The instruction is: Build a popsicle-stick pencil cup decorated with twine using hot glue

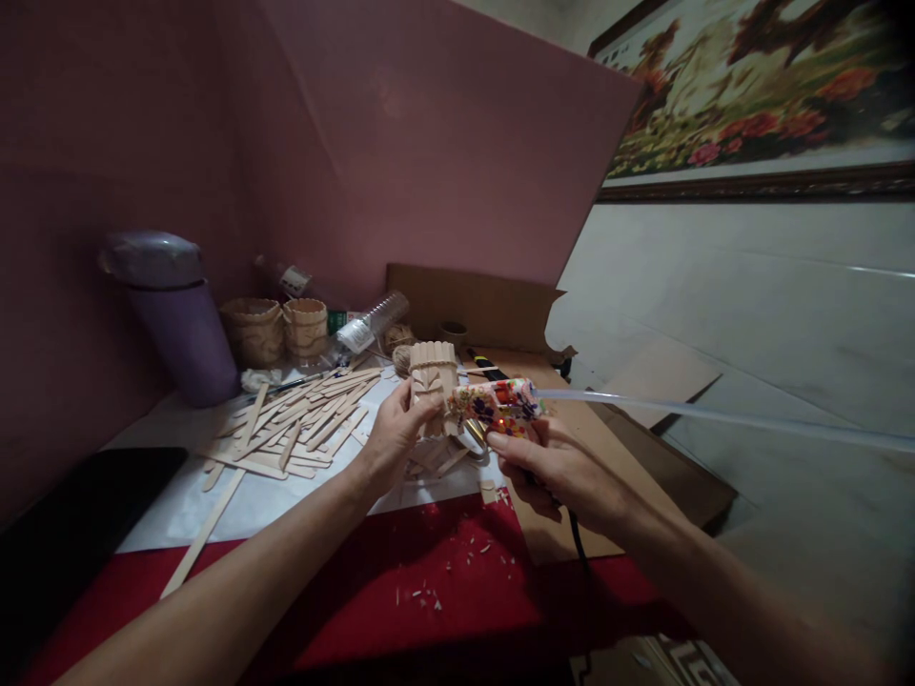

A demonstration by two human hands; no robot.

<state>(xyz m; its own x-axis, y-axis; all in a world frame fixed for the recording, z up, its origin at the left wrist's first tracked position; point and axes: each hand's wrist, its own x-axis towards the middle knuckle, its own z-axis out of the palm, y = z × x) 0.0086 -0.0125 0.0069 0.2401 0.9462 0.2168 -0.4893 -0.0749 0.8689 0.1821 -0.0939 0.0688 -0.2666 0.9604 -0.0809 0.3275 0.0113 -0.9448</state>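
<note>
My left hand (pixel 396 429) is closed around a small holder made of wooden craft sticks (pixel 433 362), with a twine band and a bow on its side. In my right hand (pixel 533 462) is a glue gun (pixel 500 400) with a colourful floral pattern. A long clear glue stick (pixel 686 410) sticks out of its back toward the right. The gun's front end is close to the right side of the stick holder; whether the nozzle touches it is hidden. A dark cord (pixel 578 543) hangs below my right hand.
Loose craft sticks (pixel 315 419) lie piled on white paper at left. Behind them stand a purple tumbler (pixel 182 333), two stick-covered cups (pixel 306 329), a plastic bottle (pixel 372 322) and twine balls (pixel 401 358). A box cutter (pixel 486 362) rests on cardboard (pixel 593 476). Scraps litter the red cloth (pixel 457 600).
</note>
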